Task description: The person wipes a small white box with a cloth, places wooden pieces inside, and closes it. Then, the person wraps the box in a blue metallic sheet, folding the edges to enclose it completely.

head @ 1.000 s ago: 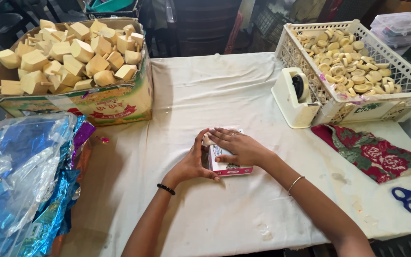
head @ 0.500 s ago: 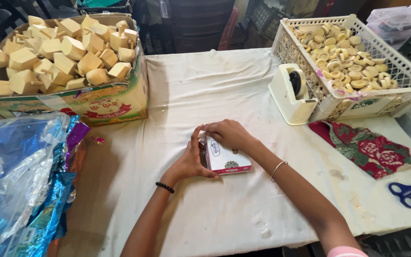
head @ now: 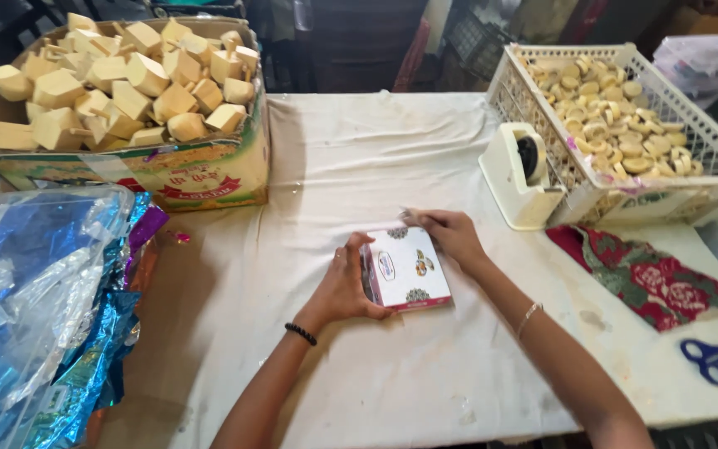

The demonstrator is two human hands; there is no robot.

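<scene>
Box: one small white carton (head: 409, 268) with printed motifs, lying near the middle of the table (head: 359, 166), between the two hands.
Left hand: the left hand (head: 342, 287) is curled against the box's left side, thumb on the near edge and fingers up the side — gripping it.
Right hand: the right hand (head: 452, 233) is at the far right corner of the box, fingers pinched on something small there — a flap or a bit of tape, too small to tell.
Progress: by the look of it the box is folded shut and lies flat; the far end seems to be the part in hand. No finished boxes are in view.
Wooden blocks: one cardboard carton (head: 168, 170) at far left, heaped with pale blocks (head: 126, 79) — too many to count, dozens.
Round pieces: one white plastic crate (head: 625, 195) at far right holding a layer of small pale discs (head: 617, 112), also dozens.
Tape dispenser: one, cream (head: 517, 179), touching the crate's near left corner.
Cloth: one red flowered piece (head: 641, 278), right of the box.
Scissors: one blue-handled pair (head: 712, 357) at the right edge.
Foil: a pile of shiny blue and purple wrap (head: 43, 299) under clear plastic at left — sheets not countable.
</scene>
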